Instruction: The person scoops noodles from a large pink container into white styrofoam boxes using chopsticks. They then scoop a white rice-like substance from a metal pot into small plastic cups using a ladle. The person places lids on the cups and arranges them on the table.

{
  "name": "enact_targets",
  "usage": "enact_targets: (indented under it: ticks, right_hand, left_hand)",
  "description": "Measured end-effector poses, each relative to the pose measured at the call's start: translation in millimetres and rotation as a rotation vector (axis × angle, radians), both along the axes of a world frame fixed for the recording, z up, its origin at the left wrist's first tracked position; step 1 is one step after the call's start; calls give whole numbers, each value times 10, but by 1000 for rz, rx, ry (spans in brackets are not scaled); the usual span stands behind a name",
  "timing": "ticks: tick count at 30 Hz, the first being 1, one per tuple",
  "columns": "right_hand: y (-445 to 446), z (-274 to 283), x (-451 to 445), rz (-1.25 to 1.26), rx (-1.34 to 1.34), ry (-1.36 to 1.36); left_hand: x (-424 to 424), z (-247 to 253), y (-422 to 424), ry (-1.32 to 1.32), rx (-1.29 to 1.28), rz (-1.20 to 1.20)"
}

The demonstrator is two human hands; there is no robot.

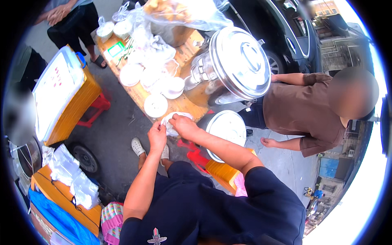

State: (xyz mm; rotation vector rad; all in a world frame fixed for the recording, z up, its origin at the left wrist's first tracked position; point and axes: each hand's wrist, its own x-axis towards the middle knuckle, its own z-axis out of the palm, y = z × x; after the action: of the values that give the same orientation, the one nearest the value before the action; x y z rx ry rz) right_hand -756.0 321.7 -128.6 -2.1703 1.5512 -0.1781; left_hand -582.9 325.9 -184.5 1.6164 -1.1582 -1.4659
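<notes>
My left hand (157, 136) and my right hand (183, 125) meet at the near corner of a wooden table (196, 105), fingers pinching the top of a thin white plastic bag (173, 132). What the bag holds is hidden by glare and my fingers. Just beyond it stands a round white lidded tub (156, 105). More white tubs (131, 74) and crumpled clear plastic bags (162, 49) lie farther up the table. A large lidded steel pot (240, 61) stands on the table's right side.
A second lidded metal pot (228, 130) is right of my hands, near a red plastic stool (196, 154). A person in a brown shirt (300, 107) stands beyond it. At left are a lidded box (58, 88) and a yellow crate (65, 199) with plastic bags. Another person (72, 24) is at the upper left.
</notes>
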Motion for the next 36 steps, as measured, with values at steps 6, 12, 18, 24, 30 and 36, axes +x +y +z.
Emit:
enact_targets:
  ticks: [6, 12, 18, 24, 30, 36]
  right_hand:
    - [117, -512, -773, -691, -104, 40]
    - [214, -1108, -1118, -1059, 415, -736]
    - [345, -496, -869, -1084, 284, -940]
    - [461, 80, -749, -1034, 234, -947]
    - [617, 359, -440, -836, 233, -1019]
    - [699, 1111, -133, -305, -208, -406]
  left_hand:
    - [-211, 1, -39, 89, 66, -7]
    - [-298, 40, -24, 361, 77, 34]
    - [-73, 249, 55, 439, 141, 140]
    - [-86, 545, 114, 453, 97, 133]
    - [-258, 841, 307, 253, -54, -172]
    - [-440, 909, 416, 187, -169, -175]
